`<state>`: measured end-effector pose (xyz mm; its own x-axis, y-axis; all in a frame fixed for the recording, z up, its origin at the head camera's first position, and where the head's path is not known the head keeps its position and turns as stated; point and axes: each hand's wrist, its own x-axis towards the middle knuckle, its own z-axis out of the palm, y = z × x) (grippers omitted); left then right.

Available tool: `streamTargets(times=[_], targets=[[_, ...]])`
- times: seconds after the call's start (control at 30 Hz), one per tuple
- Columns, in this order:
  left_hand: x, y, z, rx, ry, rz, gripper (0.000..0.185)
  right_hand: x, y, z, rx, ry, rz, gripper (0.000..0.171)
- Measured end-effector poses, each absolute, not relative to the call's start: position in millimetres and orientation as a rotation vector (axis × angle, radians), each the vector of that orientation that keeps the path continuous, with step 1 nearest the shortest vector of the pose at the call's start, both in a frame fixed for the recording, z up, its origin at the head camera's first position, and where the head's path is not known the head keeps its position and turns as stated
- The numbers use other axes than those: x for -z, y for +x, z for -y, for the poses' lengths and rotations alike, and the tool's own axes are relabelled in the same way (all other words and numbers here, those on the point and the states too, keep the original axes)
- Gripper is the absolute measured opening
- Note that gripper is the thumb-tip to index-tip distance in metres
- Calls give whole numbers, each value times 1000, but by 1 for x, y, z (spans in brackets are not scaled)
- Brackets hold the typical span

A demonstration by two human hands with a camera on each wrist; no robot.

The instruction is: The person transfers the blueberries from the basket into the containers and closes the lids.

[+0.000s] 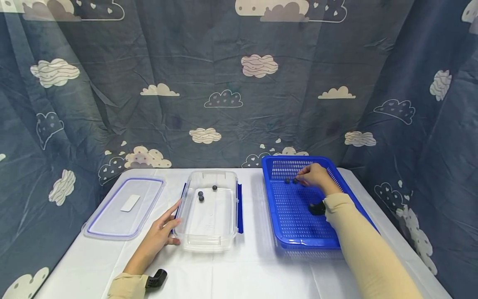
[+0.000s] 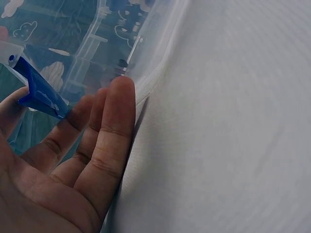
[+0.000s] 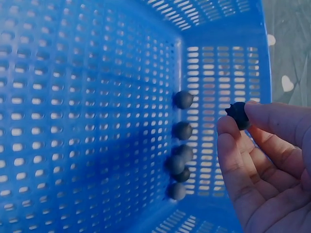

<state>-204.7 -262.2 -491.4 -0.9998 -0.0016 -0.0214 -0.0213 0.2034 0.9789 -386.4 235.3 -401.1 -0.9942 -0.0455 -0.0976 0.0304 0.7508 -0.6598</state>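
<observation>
Your right hand (image 3: 265,165) reaches into far end of blue basket (image 1: 295,224), grip pinching one blueberry (image 3: 237,114) betw. thumb & forefinger. Your left hand (image 1: 161,233) lies flat-fingered vs. clear tub (image 1: 210,243), grip relaxed, holding nothing. Counts: 3 berries in tub, 6 loose in basket, 1 lid (image 1: 123,207) on counter (image 1: 239,274).

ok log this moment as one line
right hand: pinches blueberry in blue basket | left hand: rests on clear container
</observation>
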Motion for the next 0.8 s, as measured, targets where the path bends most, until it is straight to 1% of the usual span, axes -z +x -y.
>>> streamTargets(times=[0.23,0.5,0.8], targets=[[491,-204,263,-1976,-18,-2414,61,393,-383,-224,1045,-66,-2866,23],[490,-205,264,-1987,-28,-2386,61,384,-377,-208,1068,-143,-2860,22],[491,-205,264,-1981,-17,-2406,61,381,-379,-193,1076,-187,-2838,24]])
